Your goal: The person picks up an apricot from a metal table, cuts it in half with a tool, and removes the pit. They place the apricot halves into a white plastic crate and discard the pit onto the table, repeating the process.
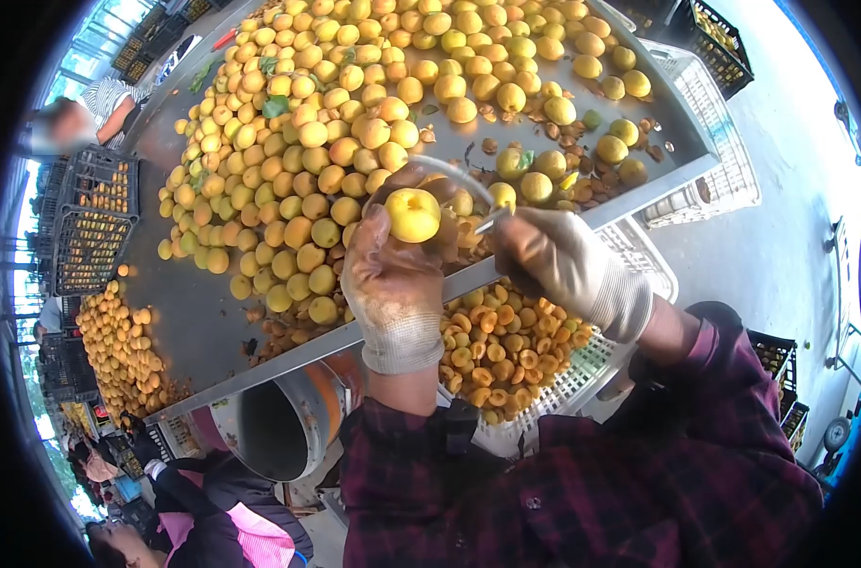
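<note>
black fruit crates way off left of the yellow fruit, metal surface piled with loose fruit just beyond it, left hand with gloved fingers curled round it, right hand fingers pinched tight on a small metal tool just right of it, white basket of halved fruit below it

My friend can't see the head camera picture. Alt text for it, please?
A person's gloved left hand holds a yellow fruit beside their gloved right hand, which grasps what looks like a small shiny tool. Beyond, many more fruits lie on a metal table; cut fruits fill a white basket below.
</note>
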`<action>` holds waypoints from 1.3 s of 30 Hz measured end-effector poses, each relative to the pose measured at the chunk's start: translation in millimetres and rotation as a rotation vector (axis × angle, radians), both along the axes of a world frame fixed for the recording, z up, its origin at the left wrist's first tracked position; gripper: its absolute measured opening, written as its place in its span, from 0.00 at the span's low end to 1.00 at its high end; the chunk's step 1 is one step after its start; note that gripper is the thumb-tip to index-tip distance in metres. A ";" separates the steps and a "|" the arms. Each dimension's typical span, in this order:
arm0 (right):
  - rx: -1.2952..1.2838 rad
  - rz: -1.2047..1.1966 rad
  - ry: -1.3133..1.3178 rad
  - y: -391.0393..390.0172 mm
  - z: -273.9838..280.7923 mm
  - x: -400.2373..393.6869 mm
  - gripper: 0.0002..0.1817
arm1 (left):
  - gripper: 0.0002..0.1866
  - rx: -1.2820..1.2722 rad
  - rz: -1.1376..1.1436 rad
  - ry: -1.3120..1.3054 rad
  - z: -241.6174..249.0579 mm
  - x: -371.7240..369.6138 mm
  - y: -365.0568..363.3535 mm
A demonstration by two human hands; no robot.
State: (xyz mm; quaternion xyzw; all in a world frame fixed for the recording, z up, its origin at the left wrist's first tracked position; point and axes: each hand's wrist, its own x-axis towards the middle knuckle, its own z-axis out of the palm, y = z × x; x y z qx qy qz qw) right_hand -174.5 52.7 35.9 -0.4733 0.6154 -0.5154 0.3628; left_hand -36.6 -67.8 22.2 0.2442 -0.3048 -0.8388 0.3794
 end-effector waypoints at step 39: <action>0.082 -0.026 0.193 -7.8 -35.4 46.4 0.19 | 0.28 -0.138 -0.062 -0.181 -3.7 9.7 19.5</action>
